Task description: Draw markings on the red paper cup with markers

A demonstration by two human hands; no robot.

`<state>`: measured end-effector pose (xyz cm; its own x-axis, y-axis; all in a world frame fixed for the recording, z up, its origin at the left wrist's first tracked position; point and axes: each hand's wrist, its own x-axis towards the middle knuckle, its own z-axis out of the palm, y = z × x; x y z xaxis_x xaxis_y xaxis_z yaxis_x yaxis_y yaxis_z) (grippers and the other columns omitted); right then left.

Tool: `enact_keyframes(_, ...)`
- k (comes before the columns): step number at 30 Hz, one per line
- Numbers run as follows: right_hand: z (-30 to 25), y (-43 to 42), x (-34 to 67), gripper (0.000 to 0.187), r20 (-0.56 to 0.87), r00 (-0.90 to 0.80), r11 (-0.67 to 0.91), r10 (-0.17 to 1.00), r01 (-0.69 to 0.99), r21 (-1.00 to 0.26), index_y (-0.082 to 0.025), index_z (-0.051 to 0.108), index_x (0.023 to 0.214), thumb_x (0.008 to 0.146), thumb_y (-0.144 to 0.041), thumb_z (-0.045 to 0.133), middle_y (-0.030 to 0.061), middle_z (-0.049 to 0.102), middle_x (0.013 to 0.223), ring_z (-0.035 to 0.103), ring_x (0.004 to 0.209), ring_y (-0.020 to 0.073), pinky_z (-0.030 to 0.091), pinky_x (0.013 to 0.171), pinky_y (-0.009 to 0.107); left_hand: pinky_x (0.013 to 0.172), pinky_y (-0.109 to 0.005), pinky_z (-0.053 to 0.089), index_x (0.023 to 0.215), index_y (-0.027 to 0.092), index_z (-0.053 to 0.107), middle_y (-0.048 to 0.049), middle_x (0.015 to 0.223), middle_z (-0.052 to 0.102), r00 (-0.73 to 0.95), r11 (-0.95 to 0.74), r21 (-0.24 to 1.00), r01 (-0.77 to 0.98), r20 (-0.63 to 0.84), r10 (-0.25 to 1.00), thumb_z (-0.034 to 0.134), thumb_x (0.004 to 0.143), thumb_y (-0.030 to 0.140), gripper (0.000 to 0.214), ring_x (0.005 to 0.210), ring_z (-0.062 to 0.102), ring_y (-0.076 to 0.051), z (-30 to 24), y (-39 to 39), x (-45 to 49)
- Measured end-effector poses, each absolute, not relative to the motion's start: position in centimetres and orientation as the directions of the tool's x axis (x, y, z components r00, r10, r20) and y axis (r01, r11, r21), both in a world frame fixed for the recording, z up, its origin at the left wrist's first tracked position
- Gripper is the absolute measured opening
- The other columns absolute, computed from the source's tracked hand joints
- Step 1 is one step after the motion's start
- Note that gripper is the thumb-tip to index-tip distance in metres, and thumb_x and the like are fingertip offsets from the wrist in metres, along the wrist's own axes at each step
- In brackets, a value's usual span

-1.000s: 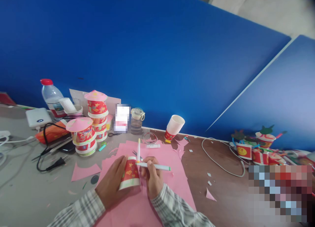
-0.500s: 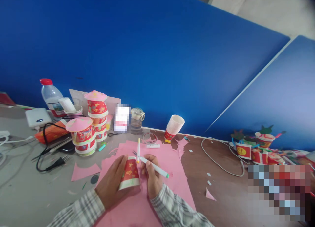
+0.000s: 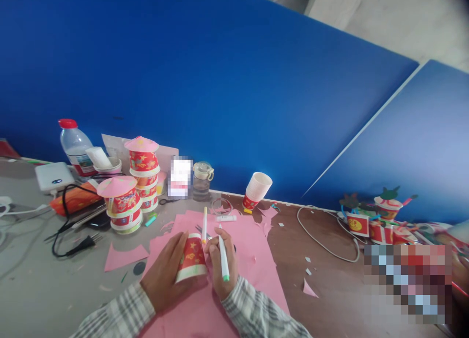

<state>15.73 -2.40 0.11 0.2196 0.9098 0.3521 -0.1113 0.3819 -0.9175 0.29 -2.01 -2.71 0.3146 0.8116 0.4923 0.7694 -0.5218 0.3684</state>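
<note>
My left hand [image 3: 166, 267] is closed around a red paper cup [image 3: 193, 254] with gold star patterns, tipped on its side with its white rim toward me. Just right of the cup, my right hand [image 3: 223, 264] grips a white marker [image 3: 223, 257] whose green end points toward me. Another marker, white with a yellow end [image 3: 204, 225], lies beyond the cup. Scissors [image 3: 201, 229] are partly hidden behind it. Both hands are above pink paper [image 3: 252, 279], near a white cap-like tube [image 3: 226, 218].
Cup towers with pink cone roofs [image 3: 124, 206] stand at left near a bottle [image 3: 75, 145], a black plug cable [image 3: 82, 245] and a power bank [image 3: 54, 177]. A glass jar [image 3: 202, 181] and stacked paper cups [image 3: 257, 190] are at the back. Decorated cups [image 3: 357, 225] sit right.
The marker in my right hand has swung from pointing rightward to a more upright slant, its green end now nearer me. The left hand keeps the cup almost still. The view has shifted slightly.
</note>
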Motion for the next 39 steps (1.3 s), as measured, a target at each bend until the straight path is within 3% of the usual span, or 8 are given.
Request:
enact_keyframes(4, 0.0, -2.4, 16.1, 0.028, 0.342, 0.16, 0.353, 0.926, -0.046, -0.934, -0.025, 0.05, 0.105, 0.078, -0.024, 0.05, -0.0033, 0.055, 0.064, 0.055, 0.057, 0.0169, 0.049, 0.057, 0.03, 0.09, -0.048, 0.039, 0.128, 0.023, 0.008, -0.0096, 0.128, 0.035, 0.262, -0.492, 0.424, 0.76, 0.493, 0.83, 0.054, 0.055, 0.068, 0.098, 0.116, 0.03, -0.03, -2.3, -2.3, 0.6)
enact_keyframes(10, -0.6, -2.4, 16.0, 0.029, 0.297, 0.135, 0.304, 0.945, -0.041, -0.952, -0.025, 0.049, 0.106, 0.077, -0.025, 0.051, -0.0031, 0.055, 0.066, 0.051, 0.052, 0.0156, 0.047, 0.052, 0.027, 0.087, -0.049, 0.042, 0.127, 0.023, 0.009, -0.011, 0.129, 0.034, 0.252, -0.49, 0.441, 0.752, 0.495, 0.832, 0.058, 0.053, 0.065, 0.099, 0.114, 0.032, -0.032, -2.5, -2.3, 0.6)
enact_keyframes(25, -1.4, -2.2, 16.1, 0.031, 0.283, 0.15, 0.284, 0.947, 0.016, -0.959, -0.028, 0.049, 0.106, 0.076, -0.023, 0.051, -0.0025, 0.057, 0.071, 0.055, 0.058, 0.0176, 0.048, 0.057, 0.029, 0.086, -0.047, 0.044, 0.127, 0.023, 0.009, -0.0111, 0.125, 0.036, 0.282, -0.511, 0.523, 0.682, 0.456, 0.844, 0.063, 0.05, 0.062, 0.102, 0.113, 0.034, -0.032, -1.0, -2.7, 0.7)
enact_keyframes(31, -1.3, -1.6, 16.0, 0.03, 0.364, 0.208, 0.366, 0.908, 0.03, -0.93, -0.026, 0.05, 0.104, 0.074, -0.02, 0.051, -0.004, 0.057, 0.062, 0.057, 0.056, 0.0182, 0.048, 0.055, 0.029, 0.087, -0.045, 0.043, 0.123, 0.025, 0.02, -0.008, 0.119, 0.042, 0.243, -0.508, 0.542, 0.669, 0.486, 0.839, 0.064, 0.051, 0.057, 0.09, 0.11, 0.039, -0.03, -1.1, -2.5, 0.8)
enact_keyframes(39, -1.4, -1.1, 16.4, 0.037, 0.373, 0.207, 0.345, 0.905, 0.159, -0.925, -0.026, 0.047, 0.108, 0.073, -0.017, 0.052, -0.0042, 0.059, 0.064, 0.058, 0.056, 0.0191, 0.048, 0.059, 0.032, 0.083, -0.044, 0.046, 0.117, 0.024, 0.03, -0.008, 0.109, 0.052, 0.18, -0.474, 0.555, 0.683, 0.502, 0.846, 0.062, 0.047, 0.066, 0.088, 0.103, 0.046, -0.03, -1.1, -2.2, 1.1)
